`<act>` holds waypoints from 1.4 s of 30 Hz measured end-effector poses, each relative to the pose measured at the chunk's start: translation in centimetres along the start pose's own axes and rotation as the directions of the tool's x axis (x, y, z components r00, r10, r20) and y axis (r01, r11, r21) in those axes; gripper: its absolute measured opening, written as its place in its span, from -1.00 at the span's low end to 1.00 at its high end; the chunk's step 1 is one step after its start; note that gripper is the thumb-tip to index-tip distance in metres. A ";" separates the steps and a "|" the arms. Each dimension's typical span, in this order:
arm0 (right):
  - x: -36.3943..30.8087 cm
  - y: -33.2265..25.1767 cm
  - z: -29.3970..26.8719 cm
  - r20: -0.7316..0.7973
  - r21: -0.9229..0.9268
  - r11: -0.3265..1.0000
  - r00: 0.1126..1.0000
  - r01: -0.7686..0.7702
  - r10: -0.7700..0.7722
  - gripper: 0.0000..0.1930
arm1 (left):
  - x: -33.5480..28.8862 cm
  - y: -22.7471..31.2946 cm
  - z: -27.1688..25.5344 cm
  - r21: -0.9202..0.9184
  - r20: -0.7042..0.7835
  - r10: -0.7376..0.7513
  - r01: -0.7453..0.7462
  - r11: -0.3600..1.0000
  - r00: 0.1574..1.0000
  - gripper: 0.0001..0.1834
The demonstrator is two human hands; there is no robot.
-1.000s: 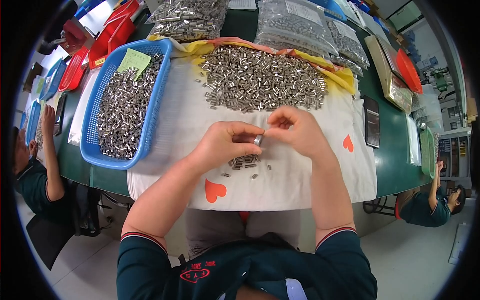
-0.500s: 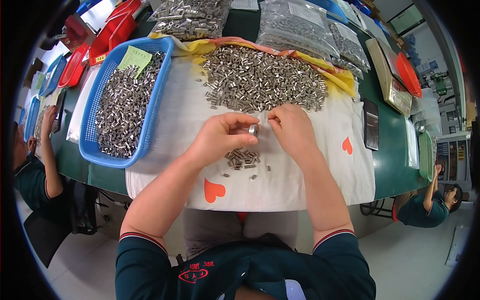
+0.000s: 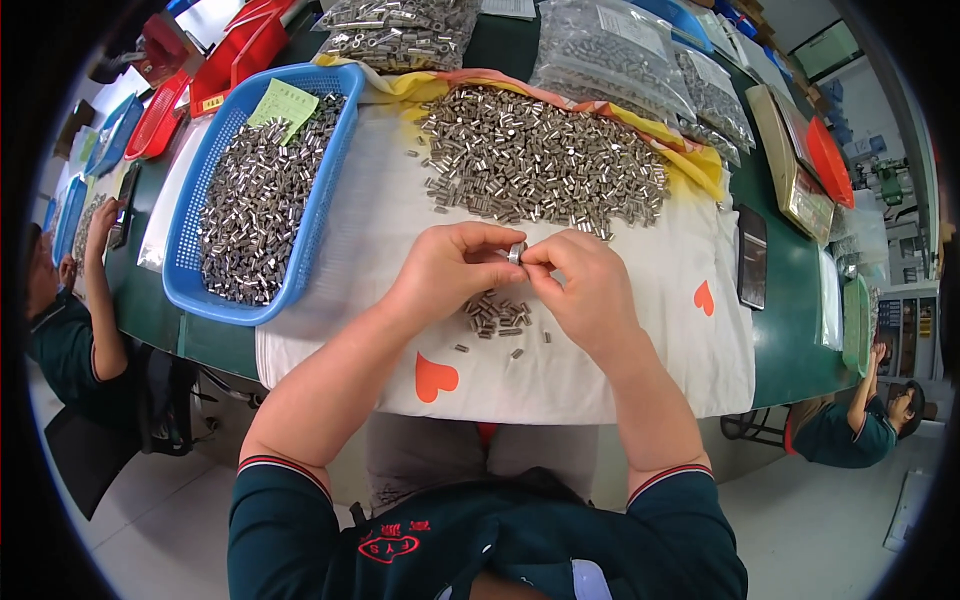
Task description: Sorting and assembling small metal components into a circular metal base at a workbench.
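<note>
Between thumb and fingers, my left hand (image 3: 455,268) pinches a round metal ring (image 3: 516,253). The closed fingertips of my right hand (image 3: 583,283) meet the ring's right side; whatever they pinch is too small or hidden to make out. Just beyond both hands lies a wide heap of small metal cylinders (image 3: 540,155) on a white cloth (image 3: 340,350). Below my hands sits a small pile of the same kind of cylinders (image 3: 497,315), with a few lying loose beside it.
At left stands a blue basket (image 3: 350,130) full of small metal cylinders, with a green paper slip (image 3: 283,108) on top. Clear bags of metal parts (image 3: 610,60) line the back. A dark phone (image 3: 752,258) lies at right. Other people sit at both sides.
My right hand has come down and left from the heap's near edge to the ring. My left hand keeps its pinch. The whole view has shifted slightly.
</note>
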State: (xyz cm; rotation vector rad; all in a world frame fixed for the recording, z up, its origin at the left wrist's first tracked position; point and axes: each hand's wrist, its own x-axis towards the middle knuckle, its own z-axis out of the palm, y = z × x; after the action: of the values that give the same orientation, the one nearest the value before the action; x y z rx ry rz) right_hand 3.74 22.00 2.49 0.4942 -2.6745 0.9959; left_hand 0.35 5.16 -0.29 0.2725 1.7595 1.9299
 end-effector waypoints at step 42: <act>0.3 0.3 0.3 -0.045 0.197 0.980 0.998 -0.033 0.043 -0.93 | -0.1 0.5 -0.3 -0.060 0.004 -0.022 0.022 0.998 1.000 -0.63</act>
State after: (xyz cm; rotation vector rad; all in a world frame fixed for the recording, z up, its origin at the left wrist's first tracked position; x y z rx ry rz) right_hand 3.31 21.89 2.20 0.4520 -2.5642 1.2746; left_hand 0.16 4.81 0.18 0.2346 1.6927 1.9616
